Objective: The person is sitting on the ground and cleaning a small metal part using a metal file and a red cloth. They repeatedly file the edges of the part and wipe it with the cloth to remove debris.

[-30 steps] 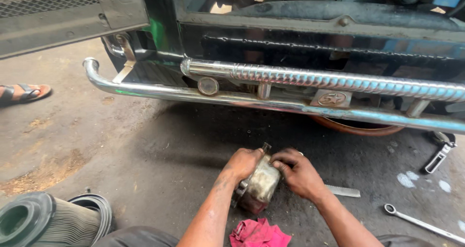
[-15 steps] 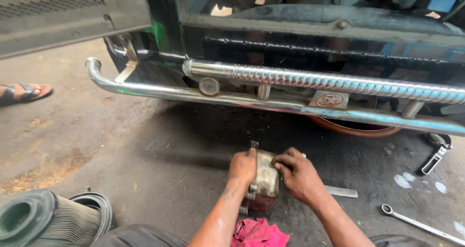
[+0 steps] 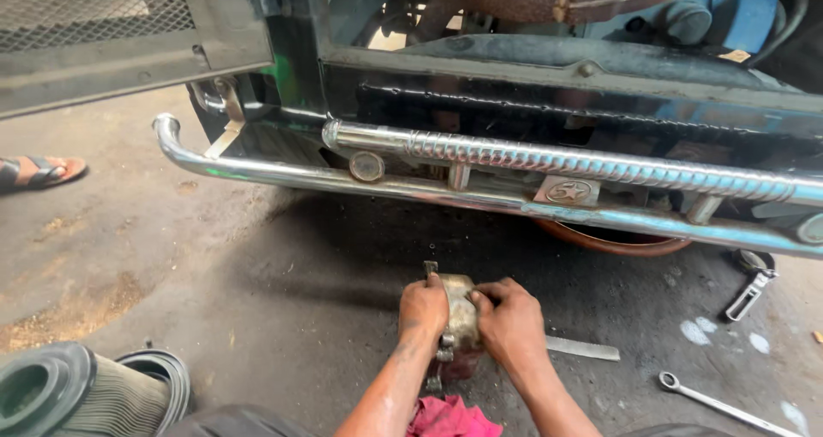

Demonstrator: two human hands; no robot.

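Left hand (image 3: pixel 423 308) and right hand (image 3: pixel 512 324) both squeeze greasy metal part (image 3: pixel 463 317) on concrete floor (image 3: pixel 283 317). Looks heavy, hard, slippery; hold by sides. Pink rag (image 3: pixel 450 420) below.

Metal part (image 3: pixel 461 317) mostly hidden by both hands; pink rag (image 3: pixel 450 420) cut off, prob. cloth.

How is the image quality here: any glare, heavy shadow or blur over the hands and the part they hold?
Head view: sharp overall, no motion blur on the left hand or right hand. Bright glare streaks the chrome bumper bars. Deep shadow lies on the concrete floor under the vehicle, yet the metal part in both hands stays readable. The bars bow slightly, which suggests wide-angle distortion.
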